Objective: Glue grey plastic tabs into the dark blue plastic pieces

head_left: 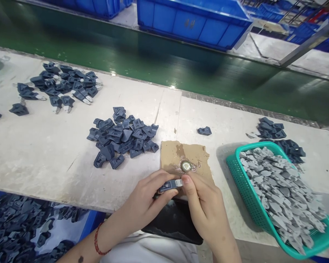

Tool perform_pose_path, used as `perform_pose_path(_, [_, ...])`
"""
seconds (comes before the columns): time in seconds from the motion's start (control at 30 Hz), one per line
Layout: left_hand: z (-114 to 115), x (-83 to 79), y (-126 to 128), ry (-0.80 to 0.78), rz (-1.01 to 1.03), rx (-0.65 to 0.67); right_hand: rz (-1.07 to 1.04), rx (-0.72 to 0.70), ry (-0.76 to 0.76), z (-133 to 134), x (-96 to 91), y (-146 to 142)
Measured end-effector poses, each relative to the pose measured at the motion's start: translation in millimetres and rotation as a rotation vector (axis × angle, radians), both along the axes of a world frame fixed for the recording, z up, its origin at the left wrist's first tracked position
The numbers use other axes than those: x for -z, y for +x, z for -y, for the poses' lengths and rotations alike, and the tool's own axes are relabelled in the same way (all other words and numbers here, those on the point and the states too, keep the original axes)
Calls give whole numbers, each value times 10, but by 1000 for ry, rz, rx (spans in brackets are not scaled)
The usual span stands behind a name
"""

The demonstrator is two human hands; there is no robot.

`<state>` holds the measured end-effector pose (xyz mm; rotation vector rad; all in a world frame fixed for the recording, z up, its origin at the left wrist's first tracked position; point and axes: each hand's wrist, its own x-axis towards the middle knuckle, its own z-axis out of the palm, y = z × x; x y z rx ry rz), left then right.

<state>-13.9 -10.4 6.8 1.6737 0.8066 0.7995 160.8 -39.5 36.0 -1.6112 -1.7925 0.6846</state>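
Observation:
My left hand (145, 199) pinches a small dark blue plastic piece (168, 185) at the near edge of the white worktable (44, 153). A small grey metal blade (178, 182) sticks out of its right end. My right hand (200, 202) presses that blade with thumb and fingers. Both hands are closed and meet just below a brown cardboard pad (185, 157) with a small round metal fixture (185, 166) in it. A pile of the same blue pieces (123, 140) lies just beyond my left hand.
A teal basket (237, 179) of grey metal blades sits at the right. Further blue piles lie far left (60, 86) and right (279, 138), one stray piece (204, 130) mid-table. A green conveyor belt (164, 65) and blue crates (192, 18) run behind. A blue bin of pieces (24, 226) stands lower left; a black tray (172, 223) sits under my hands.

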Motion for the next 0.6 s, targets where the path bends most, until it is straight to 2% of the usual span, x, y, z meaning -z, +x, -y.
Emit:
perform_pose_path(0.2, [17, 41, -4, -102, 38, -98, 11, -27, 10, 58, 21, 57])
perform_pose_path(0.43, [17, 75, -6, 133, 137, -125, -113, -74, -146, 149, 11, 105])
perform_pose_path(0.6, [8, 60, -18, 182, 162, -104, -143, -101, -188, 170, -31, 95])
